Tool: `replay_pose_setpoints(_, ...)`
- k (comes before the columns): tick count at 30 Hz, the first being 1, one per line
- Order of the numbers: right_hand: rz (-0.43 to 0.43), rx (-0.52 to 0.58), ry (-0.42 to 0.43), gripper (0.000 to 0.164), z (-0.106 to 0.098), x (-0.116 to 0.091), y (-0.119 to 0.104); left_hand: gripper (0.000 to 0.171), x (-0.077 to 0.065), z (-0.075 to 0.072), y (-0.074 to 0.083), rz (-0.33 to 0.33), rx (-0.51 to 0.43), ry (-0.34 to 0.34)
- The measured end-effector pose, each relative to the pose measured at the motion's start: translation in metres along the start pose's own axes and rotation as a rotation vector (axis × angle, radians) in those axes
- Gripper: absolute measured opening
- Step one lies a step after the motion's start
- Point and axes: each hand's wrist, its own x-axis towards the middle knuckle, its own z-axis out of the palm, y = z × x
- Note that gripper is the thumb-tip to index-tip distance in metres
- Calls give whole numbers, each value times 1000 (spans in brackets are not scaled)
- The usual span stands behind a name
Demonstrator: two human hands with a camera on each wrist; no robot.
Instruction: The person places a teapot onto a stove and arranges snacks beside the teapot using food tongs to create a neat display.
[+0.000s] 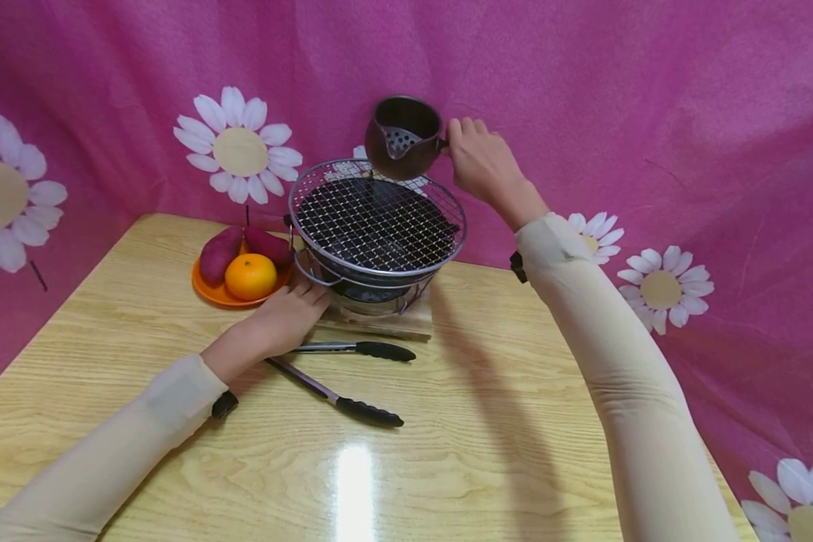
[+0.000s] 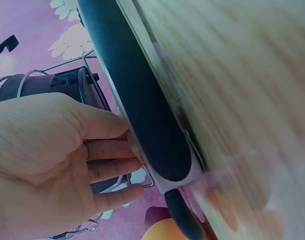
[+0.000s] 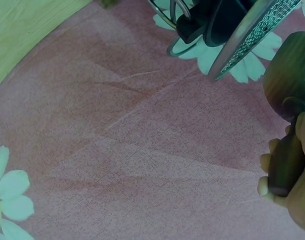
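My right hand (image 1: 484, 159) grips the side handle of a dark brown, lidless teapot (image 1: 382, 150), which has strainer holes inside its spout. The pot is held up over the back of a round tabletop grill (image 1: 366, 290), its spout tilted toward me. In the right wrist view, fingers wrap the teapot handle (image 3: 286, 167). At the grill's left side, my left hand (image 1: 281, 320) has its thumb and fingers at the corner of the wooden board (image 1: 386, 325) beneath the grill. Black-tipped tongs (image 1: 369, 412) lie spread below that hand, which hides their joined end.
A wire mesh (image 1: 379, 226) covers the grill. Left of it stands an orange plate (image 1: 210, 295) with purple sweet potatoes (image 1: 220, 254) and an orange fruit (image 1: 251, 276). Behind the wooden table (image 1: 474, 467) hangs a pink cloth (image 1: 549, 75) with daisies.
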Motion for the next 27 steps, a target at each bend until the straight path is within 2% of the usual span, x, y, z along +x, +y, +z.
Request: replay_pose_setpoints(27, -48, -6, -87, 28, 11, 11, -22, 50, 0, -2, 0, 3, -7, -30)
